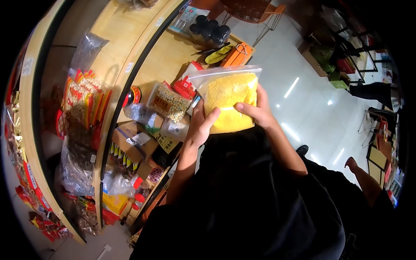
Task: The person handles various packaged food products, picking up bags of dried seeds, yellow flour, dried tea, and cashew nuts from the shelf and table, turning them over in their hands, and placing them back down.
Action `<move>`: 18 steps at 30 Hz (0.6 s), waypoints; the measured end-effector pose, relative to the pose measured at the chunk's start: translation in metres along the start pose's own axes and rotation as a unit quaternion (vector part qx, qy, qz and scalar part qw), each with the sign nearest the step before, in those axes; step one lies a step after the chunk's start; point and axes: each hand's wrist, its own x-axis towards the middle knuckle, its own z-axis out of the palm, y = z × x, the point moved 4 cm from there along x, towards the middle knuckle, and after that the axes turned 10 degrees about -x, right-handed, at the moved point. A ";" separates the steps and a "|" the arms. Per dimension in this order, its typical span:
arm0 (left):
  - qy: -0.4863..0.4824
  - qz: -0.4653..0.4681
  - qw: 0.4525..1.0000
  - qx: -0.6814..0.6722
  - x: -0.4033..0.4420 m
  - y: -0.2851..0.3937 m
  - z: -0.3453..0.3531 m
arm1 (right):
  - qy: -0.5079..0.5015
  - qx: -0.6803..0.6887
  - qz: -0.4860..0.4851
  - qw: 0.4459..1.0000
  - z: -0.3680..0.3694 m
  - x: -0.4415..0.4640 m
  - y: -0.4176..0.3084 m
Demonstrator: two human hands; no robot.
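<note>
Both of my hands hold a clear zip bag [229, 91] filled with fine yellow grain, up in front of my body. My left hand [203, 123] grips its left side, thumb laid on the front. On the right side my right hand [259, 108] has its thumb pressed on the front and its fingers behind, mostly hidden. The bag's zip edge points away from me. Just left of the bag, on the shelf, lie a clear bag of mixed beans or grains [168, 102] and a red and white packet [187, 82].
Wooden shelves [130, 65] curve along my left, holding red and yellow snack packets [84, 97], a cardboard box [132, 141] and dark-capped containers [210, 31]. Tiled floor [303, 112] spreads to the right. Another person's hand [353, 164] shows at lower right.
</note>
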 end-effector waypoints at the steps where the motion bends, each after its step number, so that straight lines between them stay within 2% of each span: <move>1: 0.010 -0.003 1.000 0.002 0.001 0.008 0.002 | -0.007 0.005 0.006 1.000 0.002 0.001 -0.008; 5: 0.023 0.049 0.998 0.012 0.007 0.047 0.026 | -0.030 -0.003 -0.032 0.999 0.000 0.011 -0.050; 7: 0.017 0.112 0.993 -0.030 0.016 0.063 0.040 | -0.043 0.006 -0.056 0.997 -0.003 0.017 -0.068; 9: 0.026 0.108 0.994 0.008 0.023 0.067 0.044 | -0.061 0.011 -0.080 0.995 -0.010 0.024 -0.083; 15: 0.068 0.095 0.992 -0.052 0.050 0.069 0.074 | -0.096 0.005 -0.114 0.989 -0.044 0.042 -0.116; 18: 0.064 0.122 0.988 -0.071 0.069 0.074 0.090 | -0.106 -0.028 -0.143 0.984 -0.060 0.048 -0.129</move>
